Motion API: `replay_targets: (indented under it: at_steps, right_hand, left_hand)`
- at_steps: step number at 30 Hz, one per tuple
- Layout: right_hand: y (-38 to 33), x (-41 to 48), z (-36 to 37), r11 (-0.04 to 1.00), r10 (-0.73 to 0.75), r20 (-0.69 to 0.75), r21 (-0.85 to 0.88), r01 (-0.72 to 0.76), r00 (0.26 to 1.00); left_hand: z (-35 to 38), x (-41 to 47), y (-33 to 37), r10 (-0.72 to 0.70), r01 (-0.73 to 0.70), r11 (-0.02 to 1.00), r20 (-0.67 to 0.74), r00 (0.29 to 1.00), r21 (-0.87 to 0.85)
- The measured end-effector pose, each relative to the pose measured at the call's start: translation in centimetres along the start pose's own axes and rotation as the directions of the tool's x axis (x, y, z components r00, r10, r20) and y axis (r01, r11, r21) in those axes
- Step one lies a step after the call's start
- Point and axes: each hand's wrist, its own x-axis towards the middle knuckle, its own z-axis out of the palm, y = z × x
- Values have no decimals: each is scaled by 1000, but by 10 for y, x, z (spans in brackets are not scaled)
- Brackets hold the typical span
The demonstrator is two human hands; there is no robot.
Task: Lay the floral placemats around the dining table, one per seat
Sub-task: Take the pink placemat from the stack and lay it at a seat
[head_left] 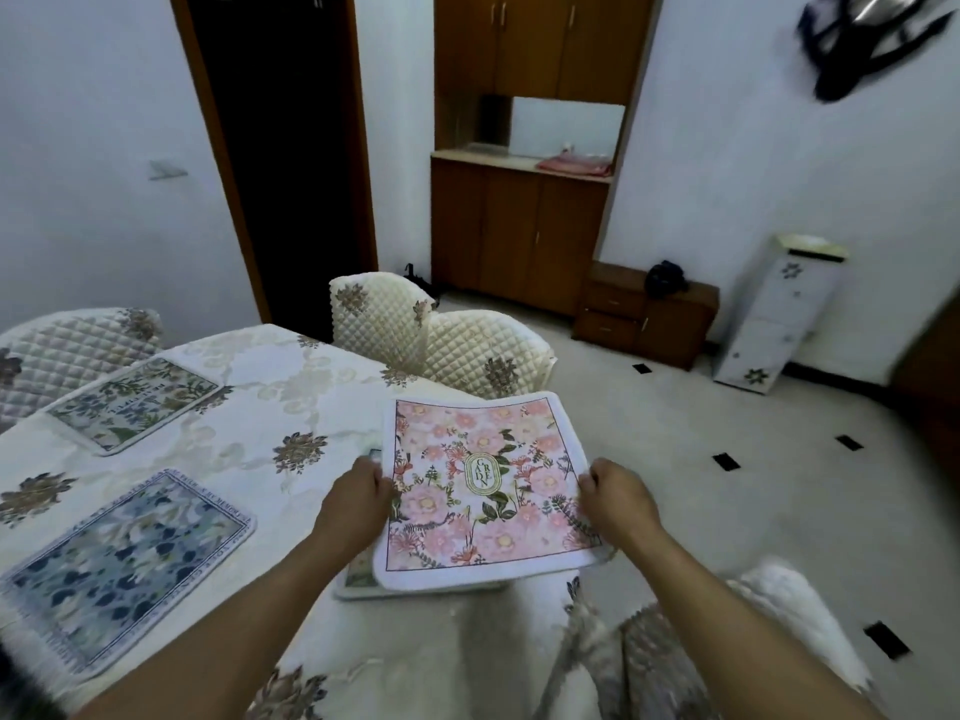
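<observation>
Pink floral placemat, white border, green oval label at centre: held roughly level over the right edge of the dining table, its far corner reaching past the edge toward the chairs. Left hand: fingers curled round the mat's left edge. Right hand: fingers closed on the right edge, thumb on top. Second placemat: directly beneath the pink one, only its left strip and near corner showing; whether the two touch cannot be told. Blue floral placemat: flat on the cream flowered tablecloth, near left. Green-and-blue placemat: flat, farther left, before a quilted chair. Two quilted chair backs: side by side at the table's far right, the nearer one just beyond the pink mat. Covered chair: bottom right, below the right forearm, blurred. Wooden cupboard: against the far wall, a pink cloth on its counter. Low drawer unit: right of the cupboard, a dark object on top. White flower-printed cabinet: leaning against the right wall. Black bag: hanging high on that wall. Dark doorway: left of the cupboard.
</observation>
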Motion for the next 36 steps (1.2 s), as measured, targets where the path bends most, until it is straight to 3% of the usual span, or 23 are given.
replay_targets:
  at_steps: [10, 22, 27, 36]
  right_hand:
    - [126, -85, -100, 974, 218, -126, -30, -223, 968]
    - [402, -156, -211, 918, 372, -213, -55, -392, 903]
    - [497, -161, -250, 898, 427, -213, -15, -440, 879]
    - [591, -88, -276, 887, 451, -219, 5, -461, 865]
  left_hand:
    - [59, -61, 120, 235, -229, 972, 135, 962, -61]
    - [259, -143, 343, 382, -385, 922, 273, 883, -46]
    - [323, -166, 423, 387, -399, 917, 290, 875, -19]
    - [391, -122, 518, 397, -411, 911, 314, 862, -23]
